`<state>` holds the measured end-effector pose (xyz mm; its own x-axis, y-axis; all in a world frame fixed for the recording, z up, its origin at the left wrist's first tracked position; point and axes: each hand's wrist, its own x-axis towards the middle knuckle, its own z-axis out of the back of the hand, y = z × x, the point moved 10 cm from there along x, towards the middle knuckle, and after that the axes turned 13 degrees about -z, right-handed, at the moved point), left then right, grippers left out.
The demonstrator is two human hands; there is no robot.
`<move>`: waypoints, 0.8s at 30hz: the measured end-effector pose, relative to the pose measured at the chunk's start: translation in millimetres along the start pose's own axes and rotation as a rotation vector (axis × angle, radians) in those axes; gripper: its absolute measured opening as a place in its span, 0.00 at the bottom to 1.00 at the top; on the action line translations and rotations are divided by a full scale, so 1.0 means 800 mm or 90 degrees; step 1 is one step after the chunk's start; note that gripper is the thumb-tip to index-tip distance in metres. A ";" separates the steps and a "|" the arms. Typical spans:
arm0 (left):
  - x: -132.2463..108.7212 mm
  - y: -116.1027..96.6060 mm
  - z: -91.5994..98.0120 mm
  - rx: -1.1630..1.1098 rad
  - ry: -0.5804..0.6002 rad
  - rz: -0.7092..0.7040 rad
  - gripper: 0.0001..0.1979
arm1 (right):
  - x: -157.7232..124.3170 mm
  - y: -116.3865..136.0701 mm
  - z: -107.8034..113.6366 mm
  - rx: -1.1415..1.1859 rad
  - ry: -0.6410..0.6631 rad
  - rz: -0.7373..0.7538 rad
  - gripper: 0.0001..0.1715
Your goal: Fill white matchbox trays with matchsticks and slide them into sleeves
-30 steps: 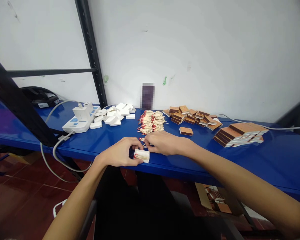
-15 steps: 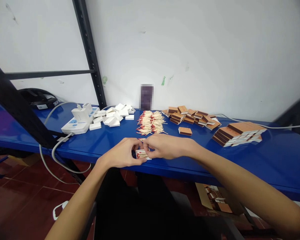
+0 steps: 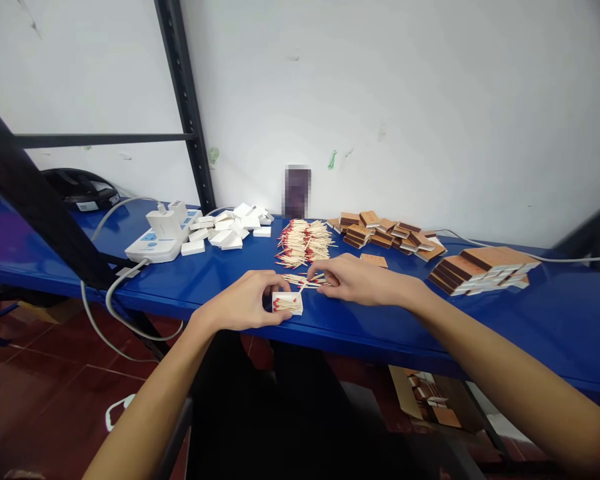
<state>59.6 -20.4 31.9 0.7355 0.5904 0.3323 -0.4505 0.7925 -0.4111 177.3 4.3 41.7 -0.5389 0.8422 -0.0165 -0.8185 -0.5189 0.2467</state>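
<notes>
My left hand (image 3: 245,301) grips a small white matchbox tray (image 3: 301,308) at its left end, thumb in front and fingers behind. Red-headed matches (image 3: 286,304) lie inside the tray. Beyond it, a thin scatter of loose matches (image 3: 295,280) rests on the blue tabletop. Over the right end of this scatter is my right hand (image 3: 347,280), its thumb and forefinger apart with matches between them. Whether the fingertips press on any match is hard to see. Behind the scatter lies a large heap of matches (image 3: 306,241).
White matchbox trays (image 3: 233,230) are piled at the left, beside a power strip (image 3: 155,248) with cables. Brown matchbox sleeves (image 3: 375,230) lie heaped at back right, near stacked matchboxes (image 3: 480,270). A carton (image 3: 430,400) sits below the table. A dark shelf post (image 3: 185,100) rises at left.
My right hand has moved right, from the tray to the loose matches, and its fingers have parted. The tray now shows more fully in my left hand. The view has shifted slightly.
</notes>
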 end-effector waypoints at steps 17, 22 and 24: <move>0.000 0.004 -0.004 0.000 0.009 -0.007 0.15 | -0.002 0.005 -0.005 0.022 -0.085 0.036 0.10; 0.001 0.002 -0.005 0.014 0.013 -0.017 0.15 | 0.004 -0.004 -0.009 0.017 -0.087 0.001 0.10; 0.001 0.002 -0.006 0.014 0.014 -0.016 0.16 | 0.006 -0.002 -0.011 0.019 -0.070 0.013 0.10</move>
<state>61.6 -19.5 27.4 0.7577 0.5667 0.3236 -0.4420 0.8104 -0.3845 174.3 7.5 32.5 -0.5294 0.8431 0.0948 -0.8002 -0.5333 0.2745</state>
